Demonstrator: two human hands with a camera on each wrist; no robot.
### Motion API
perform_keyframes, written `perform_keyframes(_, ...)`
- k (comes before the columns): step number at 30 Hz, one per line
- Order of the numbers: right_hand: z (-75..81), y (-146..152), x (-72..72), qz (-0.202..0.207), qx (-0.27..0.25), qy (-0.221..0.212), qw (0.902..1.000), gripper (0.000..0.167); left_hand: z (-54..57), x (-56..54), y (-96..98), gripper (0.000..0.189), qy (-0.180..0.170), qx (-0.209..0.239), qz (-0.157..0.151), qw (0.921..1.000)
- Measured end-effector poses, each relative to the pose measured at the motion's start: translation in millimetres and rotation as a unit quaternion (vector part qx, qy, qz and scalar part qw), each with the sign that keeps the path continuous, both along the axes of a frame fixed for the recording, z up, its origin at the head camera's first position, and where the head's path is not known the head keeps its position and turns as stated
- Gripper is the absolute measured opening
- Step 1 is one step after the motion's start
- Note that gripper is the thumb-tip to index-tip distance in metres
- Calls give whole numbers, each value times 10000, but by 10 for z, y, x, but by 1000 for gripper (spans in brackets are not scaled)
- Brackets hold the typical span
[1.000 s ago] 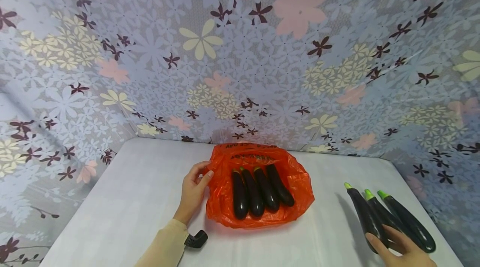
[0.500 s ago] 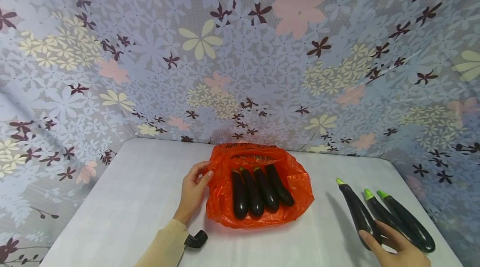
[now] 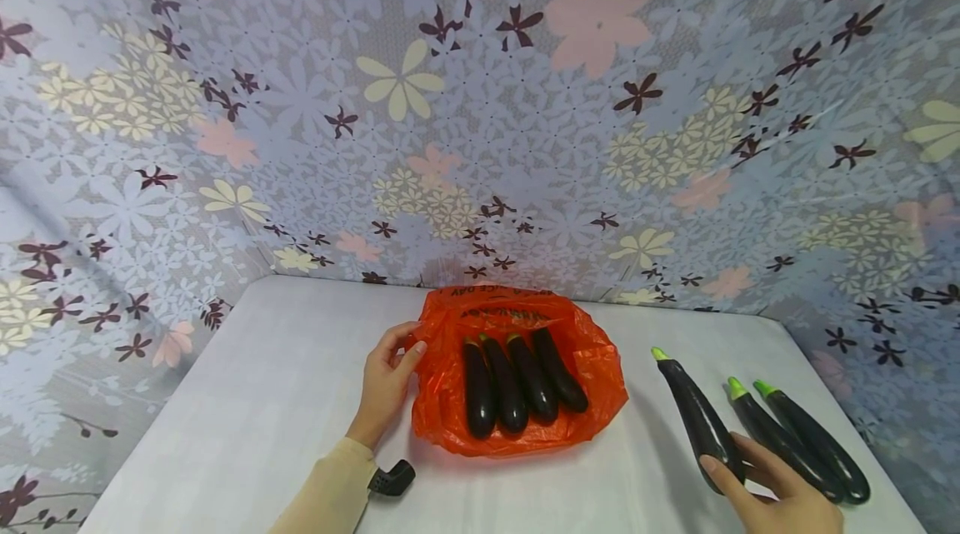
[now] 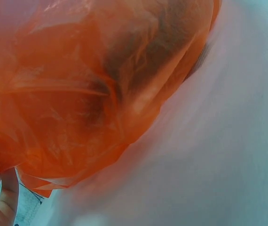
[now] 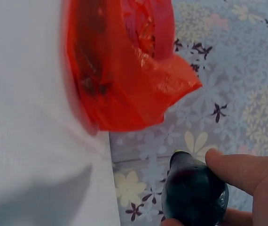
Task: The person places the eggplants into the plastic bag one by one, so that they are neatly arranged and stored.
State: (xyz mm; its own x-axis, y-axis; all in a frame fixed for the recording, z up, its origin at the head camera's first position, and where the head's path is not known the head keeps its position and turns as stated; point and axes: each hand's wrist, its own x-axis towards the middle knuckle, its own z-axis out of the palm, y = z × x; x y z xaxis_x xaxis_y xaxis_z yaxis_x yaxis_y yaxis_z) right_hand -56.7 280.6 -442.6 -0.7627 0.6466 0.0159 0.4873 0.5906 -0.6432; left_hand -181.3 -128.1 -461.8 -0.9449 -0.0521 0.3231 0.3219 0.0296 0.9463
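Observation:
A red plastic bag (image 3: 517, 442) lies with its mouth spread on the white table, and several dark eggplants (image 3: 513, 388) rest side by side in it. My left hand (image 3: 387, 380) pinches the bag's left edge; in the left wrist view the fingers (image 4: 9, 193) touch the orange-looking film. On the right, my right hand (image 3: 780, 488) grips one eggplant (image 3: 697, 409) near its thick end, its green stem pointing up and left. It is held above the table, casting a shadow. Two more eggplants (image 3: 817, 438) lie to the right of that hand.
A black curved object (image 3: 393, 480) sits by the left wrist, partly under the sleeve. Floral fabric (image 3: 480, 142) rises behind the white table (image 3: 262, 384) and along both sides. The table's far edge runs just behind the bag.
My right hand has carried its eggplant leftward and slightly up, away from the two lying on the right. The left hand and the bag have stayed in place.

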Motion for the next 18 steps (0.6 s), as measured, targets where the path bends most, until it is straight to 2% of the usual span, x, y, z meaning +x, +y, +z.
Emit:
perform_keyframes(9,66,-118,28,212,144,183,9995,72,15,4,8,29,0,-30,22,10000)
perform_keyframes(18,170,-285,73,480,232,524,9972,63,17,19,12,30,-29,-40,22,10000)
